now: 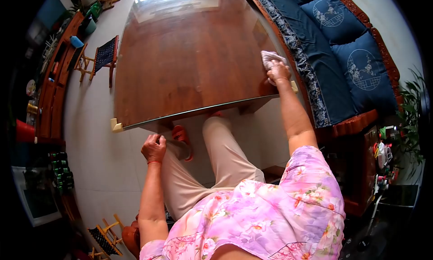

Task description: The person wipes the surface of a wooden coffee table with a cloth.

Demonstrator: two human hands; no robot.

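A crumpled pale pinkish cloth [272, 58] lies on the glass-topped wooden table [189, 66] near its right edge. My right hand [278, 73] is closed around the cloth and presses it to the glass, with the arm stretched forward. Well below the table's front left corner, my left hand [154, 148] is curled into a loose fist beside my knee. It touches nothing on the table, and I see no object in its fingers.
Cream corner guards [116, 124] cover the table's front corners. A carved wooden sofa with blue cushions [361, 66] runs along the right. Folding stools [106, 57] stand on the left, before a long wooden cabinet [48, 104]. Red slippers [181, 136] are on my feet.
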